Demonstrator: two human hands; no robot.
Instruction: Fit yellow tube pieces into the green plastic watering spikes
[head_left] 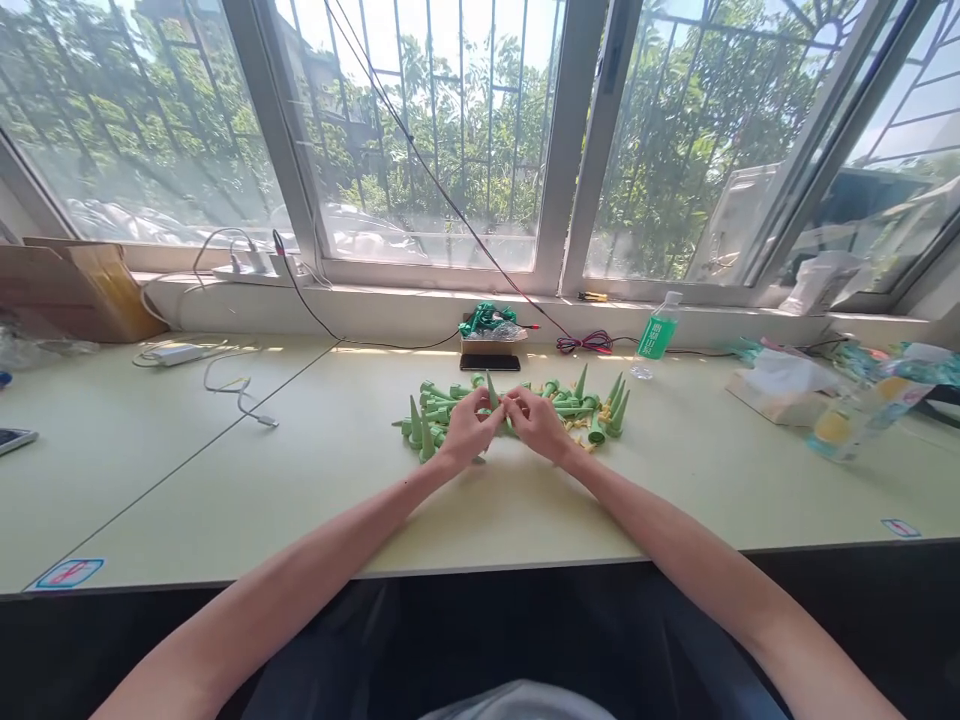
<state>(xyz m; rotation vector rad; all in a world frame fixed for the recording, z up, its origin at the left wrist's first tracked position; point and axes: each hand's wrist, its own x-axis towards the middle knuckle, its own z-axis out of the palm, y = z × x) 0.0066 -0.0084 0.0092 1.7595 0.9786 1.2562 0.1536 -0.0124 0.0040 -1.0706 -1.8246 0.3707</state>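
My left hand (pixel 469 428) is closed around a green plastic cone (pixel 492 388), its pointed tip standing up above the fingers. Right beside it, my right hand (pixel 538 424) has thumb and fingers pinched together close to the cone; whatever lies between those fingertips is too small to make out. Around both hands spreads a pile of similar green cones (pixel 435 402), some lying on their sides. A few stand upright, such as a cone (pixel 619 413) at the right end. Small yellow pieces (pixel 580 437) are scattered among the cones on the right.
Behind the pile, a black phone (pixel 490 364) lies before a small box (pixel 491 346) of green items. A bottle (pixel 657 335) stands back right, with a tissue box (pixel 772 385) farther right. A white cable (pixel 238 395) lies left on the pale table (pixel 300 500).
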